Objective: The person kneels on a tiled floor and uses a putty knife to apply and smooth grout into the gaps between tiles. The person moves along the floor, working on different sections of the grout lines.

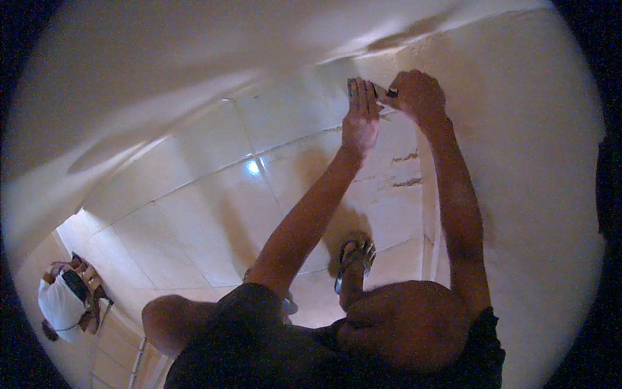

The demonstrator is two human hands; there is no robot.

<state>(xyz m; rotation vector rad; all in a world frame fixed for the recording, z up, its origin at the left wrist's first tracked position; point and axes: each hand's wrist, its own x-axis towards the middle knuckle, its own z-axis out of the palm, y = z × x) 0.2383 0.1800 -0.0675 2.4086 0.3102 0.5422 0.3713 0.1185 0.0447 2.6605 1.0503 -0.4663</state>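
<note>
My left hand [361, 123] reaches up toward the wall corner, its fingers pressed along a flat, dark-edged plate [352, 87] that mostly hides behind them. Just to its right, my right hand [418, 97] is closed around a small tool with a black part [392, 93] and a thin blade, which looks like a scraper. The blade points at the left hand's fingers; whether it touches the plate, I cannot tell. Both hands are above the tiled floor [194, 220], close to the wall [531, 162] on the right.
Dark crumbly smears [407, 183] lie on the floor tiles beside the right wall's base. My sandaled foot [356, 259] stands below my arms. Another wall [175, 71] curves across the top. At the far left, a person in a white shirt [61, 301] is bent low.
</note>
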